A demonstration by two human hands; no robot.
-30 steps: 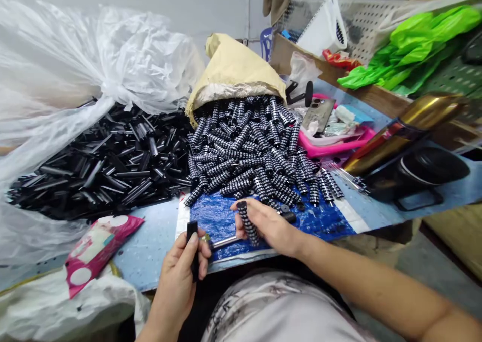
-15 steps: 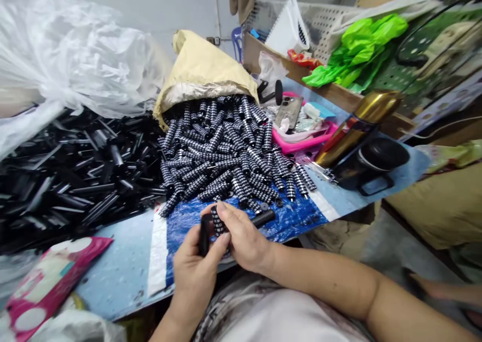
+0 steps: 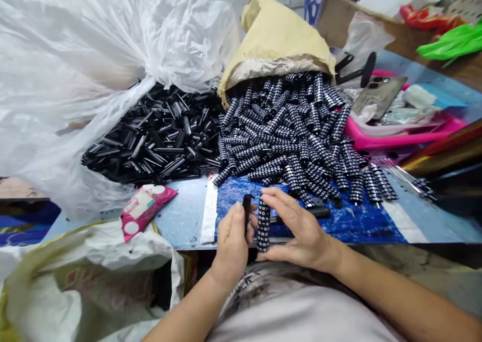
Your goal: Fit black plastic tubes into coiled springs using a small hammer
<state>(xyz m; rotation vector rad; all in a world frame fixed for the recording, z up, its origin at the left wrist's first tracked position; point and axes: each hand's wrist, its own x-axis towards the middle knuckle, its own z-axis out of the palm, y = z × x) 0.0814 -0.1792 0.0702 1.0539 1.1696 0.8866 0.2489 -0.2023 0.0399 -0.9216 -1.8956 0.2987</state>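
My left hand (image 3: 230, 244) is closed on a slim black plastic piece (image 3: 247, 210), held upright. Between the thumb and fingertips of my right hand (image 3: 307, 234) stands a black cylinder with rows of white digits (image 3: 263, 226), gripped at its two ends. The cylinder and the plastic piece are side by side with a small gap. Just beyond my hands lies a heap of similar digit cylinders (image 3: 278, 146), spilling from a yellow sack (image 3: 282, 33). A plain black rod (image 3: 319, 212) rests on the blue sheet (image 3: 354, 230) behind my right hand.
Loose black plastic pieces (image 3: 161, 143) are heaped at the left beside a big white plastic bag (image 3: 94, 55). A pink packet (image 3: 145, 209) sits at the table edge above an open sack (image 3: 105, 281). At right are a pink tray (image 3: 399, 140), a phone (image 3: 380, 95) and thin metal rods (image 3: 404, 174).
The view has swung to the left. My right hand's fingers, earlier folded around the cylinder, now span its ends, and the cylinder shows whole, apart from the black piece.
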